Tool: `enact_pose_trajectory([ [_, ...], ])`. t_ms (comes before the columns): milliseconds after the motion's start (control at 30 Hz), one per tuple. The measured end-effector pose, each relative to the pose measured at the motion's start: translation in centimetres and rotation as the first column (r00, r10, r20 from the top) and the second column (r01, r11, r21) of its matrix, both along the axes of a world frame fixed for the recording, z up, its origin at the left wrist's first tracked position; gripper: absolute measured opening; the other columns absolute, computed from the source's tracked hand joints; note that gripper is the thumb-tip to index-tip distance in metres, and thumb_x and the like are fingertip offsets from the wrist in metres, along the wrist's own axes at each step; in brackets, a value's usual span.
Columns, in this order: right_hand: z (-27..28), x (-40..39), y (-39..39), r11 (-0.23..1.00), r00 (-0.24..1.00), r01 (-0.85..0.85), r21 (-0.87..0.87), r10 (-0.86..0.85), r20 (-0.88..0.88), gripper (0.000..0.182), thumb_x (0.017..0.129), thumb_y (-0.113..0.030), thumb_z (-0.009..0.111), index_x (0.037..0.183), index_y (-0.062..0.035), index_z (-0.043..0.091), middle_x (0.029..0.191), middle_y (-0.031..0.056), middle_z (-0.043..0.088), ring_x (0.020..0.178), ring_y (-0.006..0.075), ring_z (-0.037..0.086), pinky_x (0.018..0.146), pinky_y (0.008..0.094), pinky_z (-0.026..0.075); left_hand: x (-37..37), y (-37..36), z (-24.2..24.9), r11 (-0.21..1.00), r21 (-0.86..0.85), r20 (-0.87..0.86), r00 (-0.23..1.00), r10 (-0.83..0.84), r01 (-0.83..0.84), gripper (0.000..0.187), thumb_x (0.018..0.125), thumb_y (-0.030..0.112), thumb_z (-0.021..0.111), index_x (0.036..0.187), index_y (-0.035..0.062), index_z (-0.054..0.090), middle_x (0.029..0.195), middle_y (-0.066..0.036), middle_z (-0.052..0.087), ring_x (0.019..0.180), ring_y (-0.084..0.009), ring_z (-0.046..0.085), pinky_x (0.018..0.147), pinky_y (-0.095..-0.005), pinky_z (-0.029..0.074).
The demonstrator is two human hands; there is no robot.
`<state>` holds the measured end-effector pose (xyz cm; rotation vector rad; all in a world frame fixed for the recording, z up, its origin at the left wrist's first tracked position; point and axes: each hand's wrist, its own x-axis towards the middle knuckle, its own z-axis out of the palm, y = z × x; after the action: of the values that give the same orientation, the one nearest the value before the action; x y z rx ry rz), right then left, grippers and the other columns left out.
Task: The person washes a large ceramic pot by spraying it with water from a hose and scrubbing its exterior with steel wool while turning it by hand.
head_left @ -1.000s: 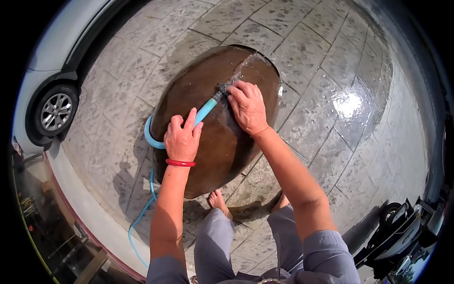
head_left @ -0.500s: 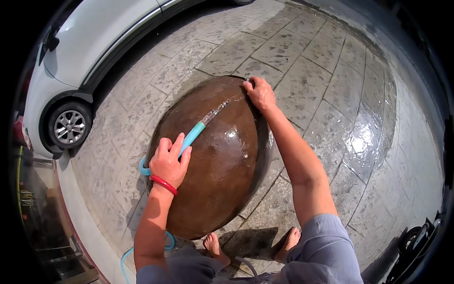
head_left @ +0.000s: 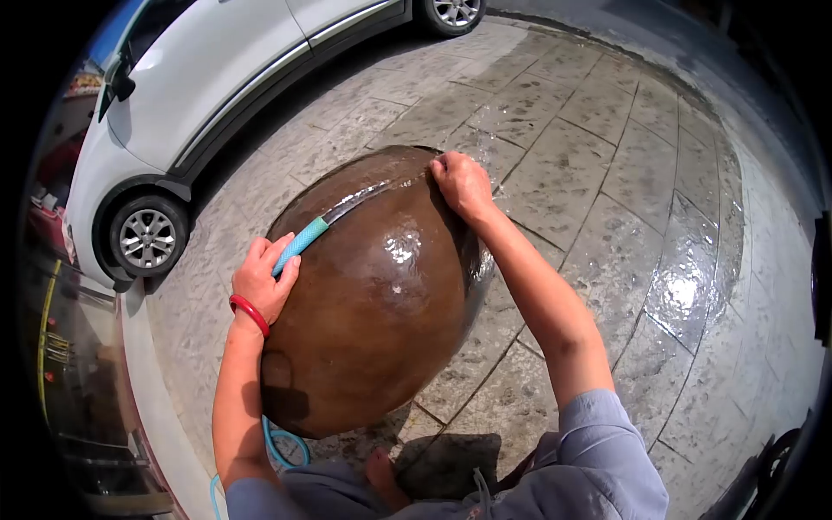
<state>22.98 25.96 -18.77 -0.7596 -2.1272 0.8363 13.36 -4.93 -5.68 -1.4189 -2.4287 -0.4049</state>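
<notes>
A large brown, wet, rounded object (head_left: 373, 321), like a big clay pot, takes up the middle of the head view. On its upper left side, my left hand (head_left: 264, 282) is closed around a light blue hose (head_left: 299, 247); water streams from the hose's end across the brown surface toward the far edge. My right hand (head_left: 464, 186) is at that far edge, its fingers curled over the rim of the pot. Part of its fingertips is hidden behind the rim. A red bangle (head_left: 250, 315) circles my left wrist.
A white car (head_left: 217, 78) is parked at the upper left. Wet stone paving (head_left: 572, 173) surrounds the pot, with puddled water at the right. More blue hose (head_left: 282, 446) loops near my feet. A pale curb (head_left: 156, 399) runs along the left.
My left hand and the hose have moved left and slightly up in view, and the water now flows flatter across the surface. My right hand has shifted slightly left along the edge. The view has turned.
</notes>
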Motion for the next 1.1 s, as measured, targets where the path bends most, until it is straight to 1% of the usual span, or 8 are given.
enact_pose_trajectory([
  [133,2.1,2.5,-4.3,0.985,0.970,-0.147,0.090,0.161,-0.184,0.030,0.086,-0.032,0.059,0.092,-0.0030,0.063,0.089,0.0204,0.065,0.087,0.0363,0.061,0.077,0.0432,0.048,-1.0,-0.6,-0.1,0.997,0.018,-0.054,0.996,-0.074,0.075,0.028,0.082,0.022,0.063,0.109,0.0146,0.066,0.093,-0.006,0.058,0.073,-0.0240,0.060,0.065,-0.0348,0.048],
  [267,-3.8,3.3,2.0,0.944,0.981,0.195,-0.265,-0.185,0.063,0.034,0.086,-0.037,0.058,0.093,-0.0049,0.065,0.086,0.0181,0.067,0.085,0.0355,0.064,0.076,0.0437,0.049,-2.5,-1.4,-0.5,0.986,-0.004,-0.094,0.982,-0.166,0.167,0.030,0.082,0.020,0.062,0.111,0.0116,0.065,0.118,-0.010,0.061,0.098,-0.0280,0.063,0.083,-0.0338,0.049],
  [467,1.4,3.8,-5.0,0.998,0.988,0.009,0.054,0.000,-0.156,0.027,0.084,-0.030,0.061,0.084,-0.0031,0.061,0.081,0.0182,0.063,0.083,0.0376,0.061,0.074,0.0444,0.048,-2.0,-1.4,-0.3,0.991,-0.005,0.025,0.990,-0.135,0.136,0.031,0.083,0.020,0.061,0.111,0.0084,0.065,0.121,-0.011,0.060,0.105,-0.0282,0.061,0.089,-0.0339,0.047],
  [700,-17.6,11.4,-0.1,0.901,0.989,0.141,-0.410,-0.108,0.104,0.030,0.086,-0.035,0.059,0.093,-0.0067,0.068,0.088,0.0192,0.066,0.089,0.0353,0.063,0.079,0.0410,0.049,-2.6,-1.8,-0.4,0.980,-0.001,0.026,0.979,-0.200,0.200,0.031,0.082,0.017,0.061,0.111,0.0050,0.065,0.122,-0.015,0.060,0.110,-0.0298,0.059,0.092,-0.0352,0.045],
  [800,-18.4,10.6,-1.3,0.766,0.896,0.018,-0.642,-0.297,-0.330,0.028,0.085,-0.025,0.065,0.103,-0.0033,0.065,0.092,0.0104,0.069,0.086,0.0207,0.064,0.081,0.0315,0.048,-2.9,-2.0,-0.6,0.975,-0.004,0.020,0.975,-0.222,0.222,0.032,0.083,0.017,0.061,0.111,0.0032,0.064,0.122,-0.016,0.059,0.111,-0.0304,0.058,0.093,-0.0353,0.044],
  [900,-8.9,8.3,1.1,0.827,0.885,-0.208,-0.522,-0.067,-0.460,0.026,0.086,-0.019,0.064,0.106,-0.0028,0.064,0.097,0.0080,0.068,0.090,0.0166,0.060,0.083,0.0297,0.047,-3.4,-2.3,-0.4,0.972,-0.036,0.047,0.971,-0.232,0.234,0.033,0.083,0.016,0.060,0.113,0.0029,0.063,0.123,-0.017,0.058,0.111,-0.0304,0.058,0.094,-0.0351,0.044],
  [1000,-4.7,1.8,5.5,0.927,0.898,-0.374,-0.025,0.356,-0.258,0.021,0.083,-0.018,0.065,0.103,-0.0097,0.067,0.096,0.0087,0.065,0.094,0.0237,0.058,0.084,0.0352,0.046,-3.8,-2.1,-0.8,0.967,-0.021,0.055,0.966,-0.253,0.255,0.034,0.083,0.016,0.060,0.114,0.0032,0.063,0.124,-0.018,0.058,0.112,-0.0299,0.058,0.094,-0.0354,0.044],
  [1100,-5.1,0.2,7.4,0.924,0.921,-0.351,0.152,0.370,-0.123,0.020,0.080,-0.017,0.067,0.100,-0.0133,0.069,0.096,0.0084,0.061,0.096,0.0273,0.054,0.085,0.0378,0.044,-4.1,-2.4,-0.6,0.963,-0.015,0.032,0.963,-0.267,0.268,0.033,0.083,0.016,0.060,0.114,0.0034,0.063,0.124,-0.018,0.058,0.111,-0.0297,0.058,0.094,-0.0353,0.044],
])
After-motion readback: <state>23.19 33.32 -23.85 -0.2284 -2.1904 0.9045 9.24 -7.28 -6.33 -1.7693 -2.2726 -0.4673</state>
